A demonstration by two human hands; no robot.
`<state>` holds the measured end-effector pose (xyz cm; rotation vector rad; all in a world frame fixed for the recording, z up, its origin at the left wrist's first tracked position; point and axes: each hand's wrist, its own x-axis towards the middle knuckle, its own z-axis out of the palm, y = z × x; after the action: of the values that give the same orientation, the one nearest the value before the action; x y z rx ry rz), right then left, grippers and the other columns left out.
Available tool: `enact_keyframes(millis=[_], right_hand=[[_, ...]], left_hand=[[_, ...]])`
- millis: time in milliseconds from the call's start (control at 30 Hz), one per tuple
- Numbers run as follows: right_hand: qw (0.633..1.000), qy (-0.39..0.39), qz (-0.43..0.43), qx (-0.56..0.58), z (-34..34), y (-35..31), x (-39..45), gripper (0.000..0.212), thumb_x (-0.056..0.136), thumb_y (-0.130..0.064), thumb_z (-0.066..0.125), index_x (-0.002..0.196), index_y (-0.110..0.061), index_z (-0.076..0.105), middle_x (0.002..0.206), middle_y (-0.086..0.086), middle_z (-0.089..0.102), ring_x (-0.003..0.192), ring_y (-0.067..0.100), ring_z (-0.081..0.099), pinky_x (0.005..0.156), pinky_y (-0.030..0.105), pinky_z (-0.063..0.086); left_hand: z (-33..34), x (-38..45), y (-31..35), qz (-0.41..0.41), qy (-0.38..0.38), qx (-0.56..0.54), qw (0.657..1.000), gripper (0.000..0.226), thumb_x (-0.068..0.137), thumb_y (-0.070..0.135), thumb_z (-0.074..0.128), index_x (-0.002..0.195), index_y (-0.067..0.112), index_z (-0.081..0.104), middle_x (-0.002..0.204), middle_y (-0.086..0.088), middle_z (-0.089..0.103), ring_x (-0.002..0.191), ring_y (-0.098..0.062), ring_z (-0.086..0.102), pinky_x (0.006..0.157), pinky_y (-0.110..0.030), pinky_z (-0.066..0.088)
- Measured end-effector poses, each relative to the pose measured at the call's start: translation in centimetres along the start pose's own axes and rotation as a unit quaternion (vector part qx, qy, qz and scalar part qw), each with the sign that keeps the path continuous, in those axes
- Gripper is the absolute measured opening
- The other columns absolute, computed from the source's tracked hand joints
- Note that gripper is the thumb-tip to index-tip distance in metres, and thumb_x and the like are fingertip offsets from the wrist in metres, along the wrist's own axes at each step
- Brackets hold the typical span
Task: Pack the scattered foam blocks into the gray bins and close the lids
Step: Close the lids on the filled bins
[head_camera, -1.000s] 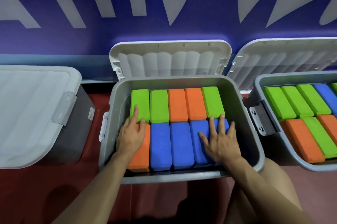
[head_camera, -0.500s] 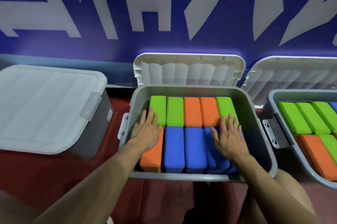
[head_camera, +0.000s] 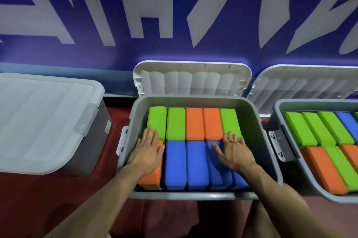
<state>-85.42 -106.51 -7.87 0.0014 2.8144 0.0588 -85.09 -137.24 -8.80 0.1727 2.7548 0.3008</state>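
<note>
Both forearms enter from 6 o'clock. Left hand (head_camera: 148,150) lies flat, fingers straight, on the orange block (head_camera: 153,174) at the near-left corner of the middle bin (head_camera: 193,195), fingertips reaching the green block (head_camera: 157,119) behind. Right hand (head_camera: 233,153) lies flat, fingers spread, on the blue blocks (head_camera: 219,173) near-right. Neither grips anything; judged as pressing the top layer level so the lid can seat. At 12 o'clock its lid (head_camera: 191,80) stands open against the wall. Closed bin (head_camera: 42,121) at 9 o'clock; open filled bin (head_camera: 286,183) at 3 o'clock.
</note>
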Motion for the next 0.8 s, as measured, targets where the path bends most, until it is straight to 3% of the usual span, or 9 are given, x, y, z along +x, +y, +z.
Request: enact_keyframes(millis=[67, 167, 233, 333, 467, 600, 733, 800], right_hand=[[0.999, -0.028, -0.001, 0.020, -1.8, 0.9, 1.0, 0.081, 0.097, -0.068, 0.015, 0.138, -0.006, 0.048, 0.140, 0.021, 0.051, 0.127, 0.037, 0.051, 0.104, 0.048, 0.040], [0.998, -0.059, -0.011, -0.011, -5.7, 1.1, 2.4, 0.059, 0.101, -0.058, 0.028, 0.129, -0.018, 0.061, 0.121, 0.015, 0.065, 0.109, 0.037, 0.062, 0.089, 0.045, 0.050], [1.000, 0.022, -0.006, 0.003, -8.7, 0.1, 3.5, 0.049, 0.098, -0.054, 0.041, 0.123, -0.018, 0.064, 0.120, 0.013, 0.067, 0.106, 0.035, 0.065, 0.087, 0.042, 0.054], [0.986, 0.143, -0.046, 0.073, -13.0, -2.5, 6.4, 0.042, 0.093, -0.040, 0.051, 0.123, -0.012, 0.063, 0.119, 0.016, 0.068, 0.105, 0.037, 0.066, 0.088, 0.046, 0.056], [0.978, 0.165, -0.076, 0.099, -17.3, -6.1, 11.1, 0.056, 0.092, -0.030, 0.057, 0.141, -0.004, 0.047, 0.146, 0.024, 0.045, 0.132, 0.042, 0.046, 0.107, 0.045, 0.043], [0.988, 0.135, -0.056, 0.058, -18.4, -8.3, 15.3, 0.075, 0.093, -0.036, 0.057, 0.154, -0.009, 0.023, 0.163, 0.021, 0.011, 0.151, 0.041, 0.009, 0.120, 0.050, 0.025], [0.998, 0.059, -0.011, 0.014, -17.6, -9.3, 17.6, 0.092, 0.096, -0.043, 0.054, 0.160, -0.020, -0.007, 0.168, 0.005, -0.010, 0.154, 0.036, -0.011, 0.120, 0.064, 0.013], [0.998, 0.065, 0.003, 0.013, -16.9, -9.6, 18.1, 0.093, 0.094, -0.040, 0.056, 0.160, -0.021, -0.007, 0.168, 0.002, -0.008, 0.154, 0.036, -0.010, 0.117, 0.070, 0.010]], left_hand=[[-1.7, -0.1, 0.1, 0.000, -0.046, -0.010, 0.999, 0.069, 0.106, 0.045, 0.024, 0.159, 0.010, -0.001, 0.166, -0.013, -0.015, 0.154, -0.028, -0.009, 0.125, -0.048, 0.012], [-5.4, -0.7, 0.7, 0.027, -0.158, 0.023, 0.987, 0.075, 0.105, 0.043, 0.033, 0.158, 0.012, -0.011, 0.167, -0.015, -0.003, 0.155, -0.028, 0.003, 0.125, -0.044, 0.013], [-8.8, -1.6, 1.6, 0.055, -0.218, 0.063, 0.972, 0.077, 0.105, 0.045, 0.035, 0.158, 0.015, -0.012, 0.166, -0.013, 0.011, 0.153, -0.028, 0.018, 0.123, -0.036, 0.019], [-12.8, -2.9, 2.7, 0.085, -0.197, 0.111, 0.970, 0.071, 0.106, 0.044, 0.034, 0.160, 0.019, -0.005, 0.165, -0.011, 0.019, 0.149, -0.029, 0.027, 0.119, -0.034, 0.025], [-14.5, -2.2, 3.3, 0.079, -0.169, 0.158, 0.970, 0.066, 0.105, 0.046, 0.033, 0.160, 0.018, 0.009, 0.161, -0.013, 0.030, 0.145, -0.033, 0.035, 0.116, -0.041, 0.033], [-14.5, -2.0, 3.8, 0.108, -0.155, 0.150, 0.971, 0.058, 0.105, 0.043, 0.034, 0.157, 0.019, 0.023, 0.157, -0.013, 0.038, 0.143, -0.033, 0.038, 0.114, -0.040, 0.035], [-13.3, -2.6, 1.7, 0.104, -0.168, 0.147, 0.969, 0.054, 0.103, 0.042, 0.035, 0.153, 0.022, 0.031, 0.153, -0.013, 0.043, 0.139, -0.034, 0.043, 0.112, -0.044, 0.038], [-12.9, -2.8, 0.8, 0.097, -0.176, 0.147, 0.968, 0.052, 0.103, 0.041, 0.037, 0.151, 0.021, 0.035, 0.151, -0.012, 0.046, 0.137, -0.033, 0.045, 0.111, -0.045, 0.040]])
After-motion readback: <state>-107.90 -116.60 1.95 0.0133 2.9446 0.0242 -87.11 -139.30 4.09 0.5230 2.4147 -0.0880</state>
